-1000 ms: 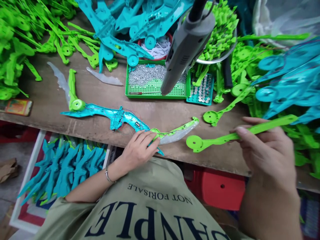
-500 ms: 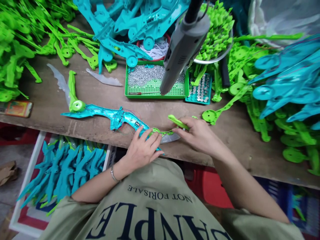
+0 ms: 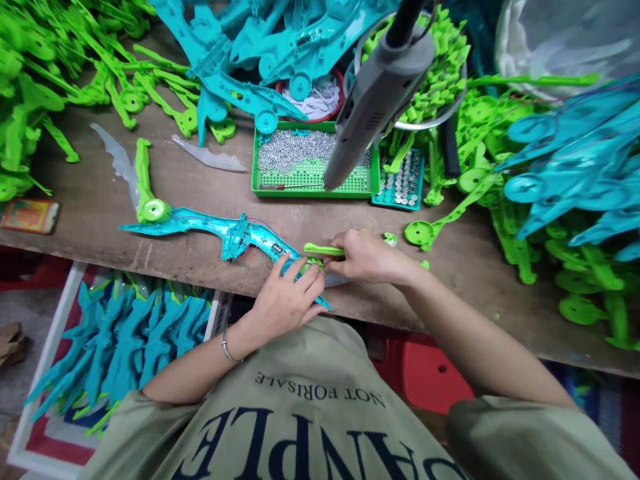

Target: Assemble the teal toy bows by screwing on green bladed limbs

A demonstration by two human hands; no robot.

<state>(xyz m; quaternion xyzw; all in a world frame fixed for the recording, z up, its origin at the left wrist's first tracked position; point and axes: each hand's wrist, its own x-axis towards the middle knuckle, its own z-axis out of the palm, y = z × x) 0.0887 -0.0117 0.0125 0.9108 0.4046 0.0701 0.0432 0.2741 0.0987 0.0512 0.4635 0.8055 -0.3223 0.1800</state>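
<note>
A turquoise plastic bow-shaped shell (image 3: 203, 222) lies across the table, with thin wires around its middle. My left hand (image 3: 287, 290) holds its right end down, fingers over the top and thumb along the near edge. A green round hinge end shows partly under those fingertips. My right hand (image 3: 370, 257) is closed on a green plastic arm piece (image 3: 320, 250), held just above that end. Beneath my right hand a translucent blade (image 3: 339, 277) shows in part. At the shell's left end sits another green arm (image 3: 144, 173) with a round hinge, beside a translucent blade (image 3: 117, 157).
Behind the shell stands a green tray (image 3: 320, 193) of small screws, beside a turquoise tray (image 3: 397, 180) of round metal pieces. A grey electric screwdriver (image 3: 375, 107) hangs above. Green parts (image 3: 30, 113) pile left; turquoise shells (image 3: 560, 167) pile right. A loose blade (image 3: 210, 157) lies behind.
My right hand has moved left with the green arm piece, closer to my left hand. A small green round part on the table behind it is now uncovered. My left hand stays in place.
</note>
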